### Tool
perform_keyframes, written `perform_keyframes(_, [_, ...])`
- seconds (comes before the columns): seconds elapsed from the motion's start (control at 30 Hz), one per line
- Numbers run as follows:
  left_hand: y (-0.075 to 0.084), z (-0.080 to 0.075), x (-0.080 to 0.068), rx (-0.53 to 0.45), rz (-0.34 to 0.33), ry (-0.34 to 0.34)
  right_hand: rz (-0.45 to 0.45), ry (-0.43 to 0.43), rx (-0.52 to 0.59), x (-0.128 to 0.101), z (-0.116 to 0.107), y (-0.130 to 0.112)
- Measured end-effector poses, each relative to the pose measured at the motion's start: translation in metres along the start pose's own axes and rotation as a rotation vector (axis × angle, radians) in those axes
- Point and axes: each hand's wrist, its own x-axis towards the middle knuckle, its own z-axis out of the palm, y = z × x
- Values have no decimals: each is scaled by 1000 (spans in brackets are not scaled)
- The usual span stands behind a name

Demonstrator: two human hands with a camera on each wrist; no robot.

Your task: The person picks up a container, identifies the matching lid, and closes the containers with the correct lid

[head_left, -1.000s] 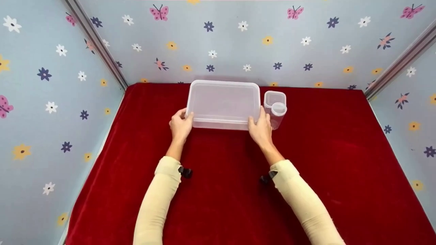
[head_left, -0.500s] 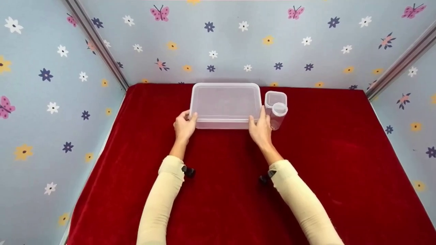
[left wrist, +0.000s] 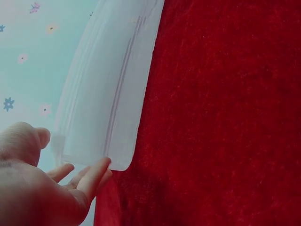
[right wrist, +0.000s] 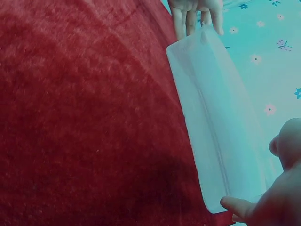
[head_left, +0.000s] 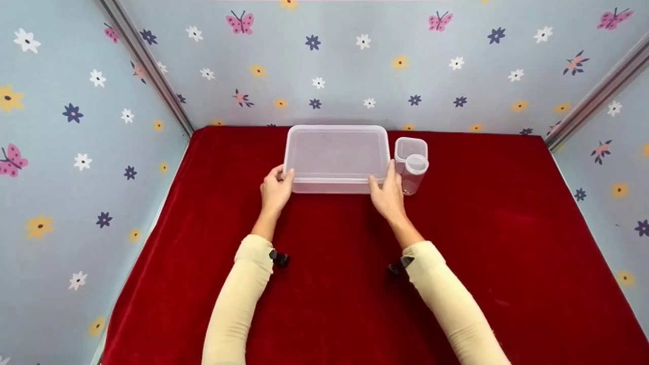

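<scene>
A large translucent plastic storage box (head_left: 337,154) with a lid stands at the back of the red cloth, its long side facing me. My left hand (head_left: 276,191) holds its front left corner, thumb at the lid's rim and fingers along the side. My right hand (head_left: 388,196) holds the front right corner in the same way. Close beside the right hand stand two smaller clear containers, a squarish one (head_left: 410,146) and a round-lidded one (head_left: 416,175) in front of it. The left wrist view shows fingertips (left wrist: 104,165) right at the box's end (left wrist: 120,157).
Red velvety cloth (head_left: 334,284) covers the table. A pale blue flowered wall (head_left: 345,66) rises close behind the box, with similar panels on both sides. Metal posts (head_left: 152,66) mark the corners. Both forearms wear pale sleeves and black wrist cameras (head_left: 280,258).
The box has shifted slightly right at its left end and its far edge has come lower, so it sits straighter. The left hand moved right with it; the right hand stayed nearly still.
</scene>
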Motion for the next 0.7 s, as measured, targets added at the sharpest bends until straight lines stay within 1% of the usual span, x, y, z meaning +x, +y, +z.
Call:
perform_keyframes(0.13, [3,-1,-2,19,3,-34,-16,-21,-3,2,-1,4])
perform_keyframes(0.27, [4,-4,-5,38,6,-64,-23,-21,-13,-11,-10,-8])
perform_keyframes(0.3, [5,-5,-6,42,12,-69,-25,-16,-9,-16,-13,-14])
perform_keyframes(0.4, [6,-9,-8,63,41,-74,-36,-23,31,-40,-32,-45])
perform_keyframes(0.47, [10,-12,-13,80,67,-62,-52,-28,49,-55,-43,-65])
perform_keyframes(0.53, [15,-14,-19,100,80,-43,-71,-39,37,-69,-54,-83])
perform_keyframes(0.6, [38,-24,-38,106,65,-49,-92,-33,16,-75,-59,-90])
perform_keyframes(0.7, [73,-38,-68,114,57,-59,-113,-32,3,-78,-64,-95])
